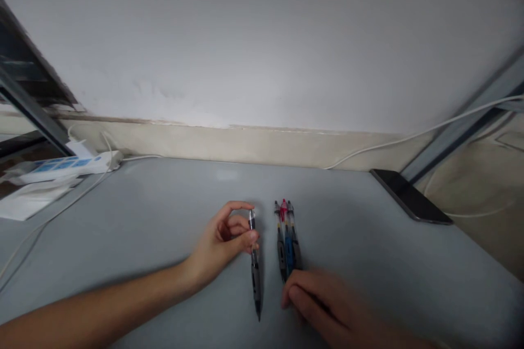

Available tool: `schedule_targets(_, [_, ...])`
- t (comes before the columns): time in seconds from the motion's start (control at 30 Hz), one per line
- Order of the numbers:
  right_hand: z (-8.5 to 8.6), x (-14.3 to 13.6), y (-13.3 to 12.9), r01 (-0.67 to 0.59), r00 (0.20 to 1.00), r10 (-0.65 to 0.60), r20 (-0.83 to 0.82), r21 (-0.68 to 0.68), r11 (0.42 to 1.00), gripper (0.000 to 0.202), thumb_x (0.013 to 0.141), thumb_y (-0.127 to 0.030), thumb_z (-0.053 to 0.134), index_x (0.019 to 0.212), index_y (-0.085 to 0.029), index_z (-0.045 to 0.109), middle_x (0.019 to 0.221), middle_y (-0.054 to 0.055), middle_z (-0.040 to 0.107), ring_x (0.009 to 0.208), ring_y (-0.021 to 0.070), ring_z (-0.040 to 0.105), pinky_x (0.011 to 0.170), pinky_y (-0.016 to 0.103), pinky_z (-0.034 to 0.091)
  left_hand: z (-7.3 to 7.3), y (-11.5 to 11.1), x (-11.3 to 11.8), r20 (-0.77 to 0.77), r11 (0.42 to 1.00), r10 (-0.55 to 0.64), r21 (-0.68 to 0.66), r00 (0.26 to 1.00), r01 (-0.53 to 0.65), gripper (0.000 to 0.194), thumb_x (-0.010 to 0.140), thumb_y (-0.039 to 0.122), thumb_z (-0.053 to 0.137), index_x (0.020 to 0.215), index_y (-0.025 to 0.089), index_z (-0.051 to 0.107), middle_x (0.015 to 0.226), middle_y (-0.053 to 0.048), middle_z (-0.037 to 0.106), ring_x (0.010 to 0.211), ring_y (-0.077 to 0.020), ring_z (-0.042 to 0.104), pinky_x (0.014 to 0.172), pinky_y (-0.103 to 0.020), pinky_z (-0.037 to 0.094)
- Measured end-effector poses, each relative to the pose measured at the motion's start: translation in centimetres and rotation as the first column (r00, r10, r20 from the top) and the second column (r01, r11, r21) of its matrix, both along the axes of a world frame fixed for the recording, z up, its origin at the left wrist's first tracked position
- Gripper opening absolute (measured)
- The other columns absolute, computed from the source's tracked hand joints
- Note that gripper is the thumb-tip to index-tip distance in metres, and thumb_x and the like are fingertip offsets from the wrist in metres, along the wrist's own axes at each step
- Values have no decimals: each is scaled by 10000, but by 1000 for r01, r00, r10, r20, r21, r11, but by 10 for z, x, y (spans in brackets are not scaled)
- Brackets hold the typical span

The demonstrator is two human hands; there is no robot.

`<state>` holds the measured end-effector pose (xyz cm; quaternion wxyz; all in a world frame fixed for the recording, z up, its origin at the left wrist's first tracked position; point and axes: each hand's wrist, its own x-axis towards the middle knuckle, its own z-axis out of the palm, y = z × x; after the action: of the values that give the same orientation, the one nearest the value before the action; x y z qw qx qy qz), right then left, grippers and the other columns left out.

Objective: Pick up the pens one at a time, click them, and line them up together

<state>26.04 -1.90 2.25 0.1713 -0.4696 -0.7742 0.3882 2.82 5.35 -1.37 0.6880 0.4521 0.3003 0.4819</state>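
My left hand (229, 234) grips a pen (255, 278) with a clear upper barrel and a dark grip. Its index fingertip rests on the pen's top end, the thumb presses the barrel, and the dark tip points towards me. Just to the right, three pens lie side by side: a dark pen (281, 248), a blue pen (289, 248) with a red top, and another dark pen (295, 240). My right hand (321, 302), slightly blurred, is closed at their near ends and hides their tips. Whether its fingers hold anything is hidden.
A grey table (172, 191) runs back to the wall. On the left lie a white power strip (69, 166), white paper (33, 199) and a cable (69, 207). A black phone-like slab (411, 196) lies at the right edge, near a slanted metal brace (462, 125).
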Motion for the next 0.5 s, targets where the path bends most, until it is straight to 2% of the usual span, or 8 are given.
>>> schedule_targets(0.13, [1, 0, -2, -5, 1000, 5, 0, 6, 1000, 413, 1057, -367, 376, 891, -206, 718, 752, 45, 698, 700, 209, 645, 676, 286, 490, 1, 0, 1, 2, 1000, -1, -10, 1000, 1, 436, 766, 252, 922, 1105, 202, 652, 740, 51, 674, 627, -104, 693, 602, -202, 566])
schedule_targets(0.3, [3, -1, -2, -23, 1000, 23, 2, 8, 1000, 393, 1050, -339, 384, 832, -215, 686, 729, 27, 676, 679, 194, 624, 650, 270, 469, 2, 0, 1, -14, 999, 33, -20, 999, -34, 485, 777, 277, 916, 1173, 227, 640, 743, 61, 665, 634, -97, 695, 601, -187, 557])
schedule_targets(0.5, [-1, -2, 0, -25, 1000, 25, -7, -6, 1000, 407, 1045, -371, 369, 847, -218, 690, 728, 27, 672, 679, 199, 624, 661, 279, 469, 1, -1, 1, -3, 1000, 14, -24, 1000, -14, 439, 760, 271, 926, 1094, 209, 649, 728, 59, 670, 618, -96, 681, 608, -200, 559])
